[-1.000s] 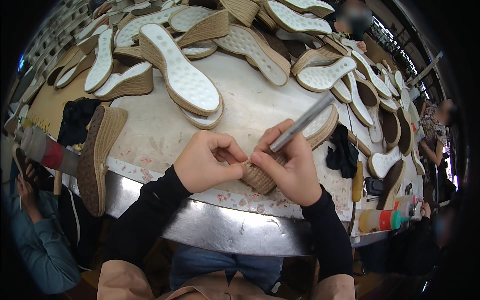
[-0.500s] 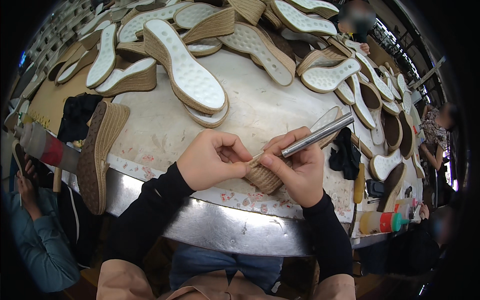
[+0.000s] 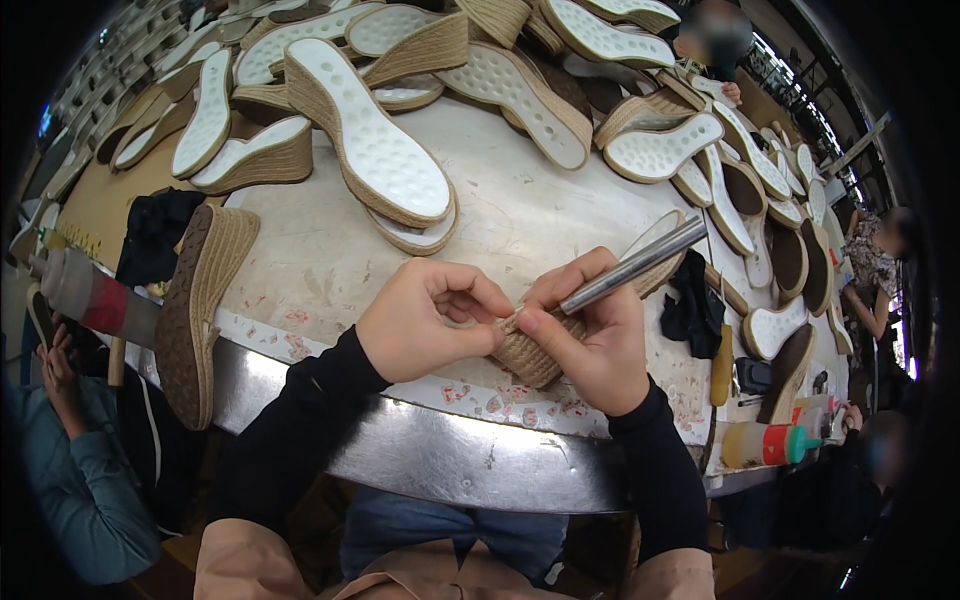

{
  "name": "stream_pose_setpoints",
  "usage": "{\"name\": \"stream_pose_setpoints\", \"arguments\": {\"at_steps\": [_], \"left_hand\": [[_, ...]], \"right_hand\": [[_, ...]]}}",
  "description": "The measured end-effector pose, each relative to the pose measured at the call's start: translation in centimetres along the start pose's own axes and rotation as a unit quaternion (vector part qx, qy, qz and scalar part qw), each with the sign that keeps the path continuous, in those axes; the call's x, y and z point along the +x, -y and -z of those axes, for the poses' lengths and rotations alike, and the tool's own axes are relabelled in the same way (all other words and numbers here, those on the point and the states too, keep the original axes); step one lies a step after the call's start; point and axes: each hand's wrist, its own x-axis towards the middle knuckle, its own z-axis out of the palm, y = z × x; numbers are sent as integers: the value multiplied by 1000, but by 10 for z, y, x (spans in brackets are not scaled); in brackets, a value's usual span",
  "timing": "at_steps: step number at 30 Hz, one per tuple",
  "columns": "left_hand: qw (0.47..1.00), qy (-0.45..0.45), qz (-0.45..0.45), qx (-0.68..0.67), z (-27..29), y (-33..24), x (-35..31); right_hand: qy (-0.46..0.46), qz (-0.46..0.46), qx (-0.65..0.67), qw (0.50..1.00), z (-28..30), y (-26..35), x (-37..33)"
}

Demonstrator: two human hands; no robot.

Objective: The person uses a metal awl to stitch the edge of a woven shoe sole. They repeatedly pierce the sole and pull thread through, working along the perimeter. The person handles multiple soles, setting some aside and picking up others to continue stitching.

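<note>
In front of me, low over the table's near edge, is a wedge sole wrapped in tan braided rope. My left hand is closed, its thumb and forefinger pinched at the left corner of the braid. Whatever strand lies between those fingertips is too small to make out. My right hand grips the sole from the other side, thumb pressed on the braid near the left fingertips. A silver metal rod is tucked in the same hand, pointing up and right. Beyond it shows the sole's pale front part, partly hidden by the rod and fingers.
Piled wedge soles with white dimpled tops cover the table's far side. One brown-bottomed wedge stands at left by a clear bottle. At right are black cloth, a yellow handle and a green-capped bottle. Other people sit either side.
My right fingers and the rod have shifted very slightly; both hands stay at the same corner of the sole. At left, the other person's hand has moved a little.
</note>
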Motion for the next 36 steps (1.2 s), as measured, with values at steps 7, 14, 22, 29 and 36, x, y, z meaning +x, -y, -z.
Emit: {"name": "stream_pose_setpoints", "arguments": {"at_steps": [7, 14, 22, 29, 36], "left_hand": [[1000, -13, 15, 0, -3, 5, 1], [999, 12, 4, -33, -1, 9, 5], [999, 32, 19, -23, -1, 3, 5], [999, 22, 12, -43, -2, 3, 4], [997, -30, -21, -73, -10, 11, 5]], "right_hand": [[28, -8, 41, 999, 6, 2, 3], [6, -45, 121, 992, 10, 4, 1], [0, -47, 101, 994, 7, 3, -1], [7, -28, 23, 999, 6, 0, 0], [-23, -33, 94, 995, 5, 4, 0]]}}
